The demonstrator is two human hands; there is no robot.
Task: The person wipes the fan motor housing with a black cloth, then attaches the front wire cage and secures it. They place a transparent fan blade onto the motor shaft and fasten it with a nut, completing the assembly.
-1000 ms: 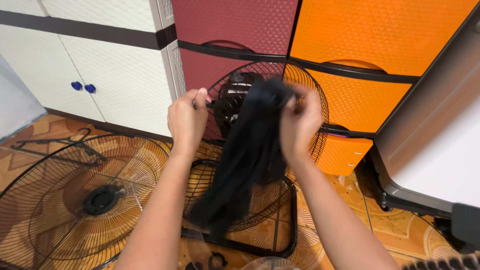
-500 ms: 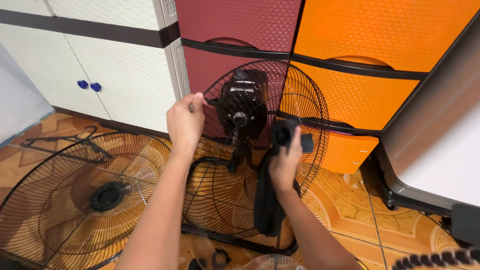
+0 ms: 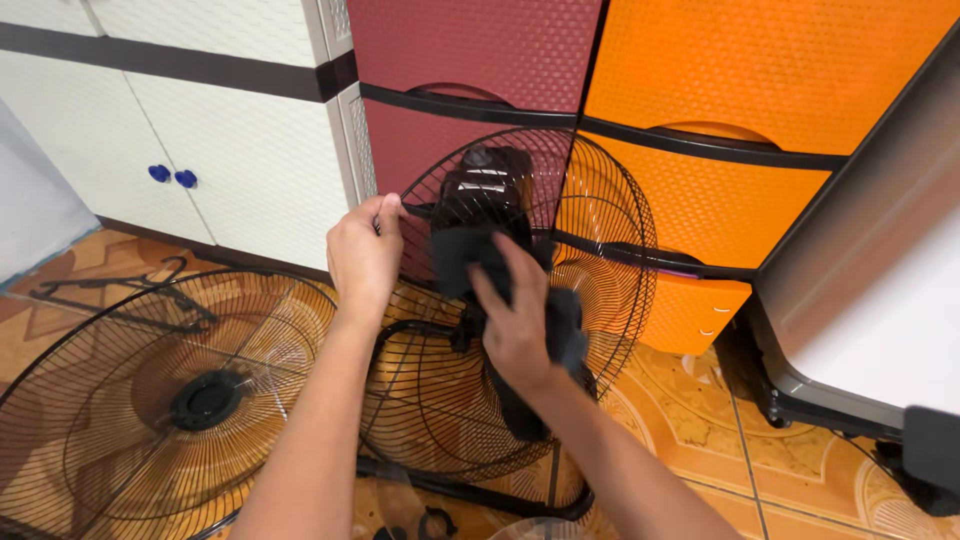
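Moved: right hand (image 3: 517,318) went from low at the grille's right side up to the motor front; black cloth (image 3: 540,340) came with it. Left hand same spot.
Cloth: pressed flat against the front of the black fan motor (image 3: 483,205); loose end hangs down past the hub, in front of the lower wires.
Right hand: fingers spread flat on the cloth, palm pushing it onto the motor.
Left hand (image 3: 363,255): fingers curled, pinching the left rim of the rear grille (image 3: 600,215).
Fan: stands upright on the tiled floor (image 3: 790,470), black tube base (image 3: 470,490) below.
Front grille (image 3: 150,400): detached, lying flat on the floor at the left, just beside the fan.
Behind: maroon drawers (image 3: 470,50), orange drawers (image 3: 760,70), white cabinet (image 3: 230,160) with blue knobs.
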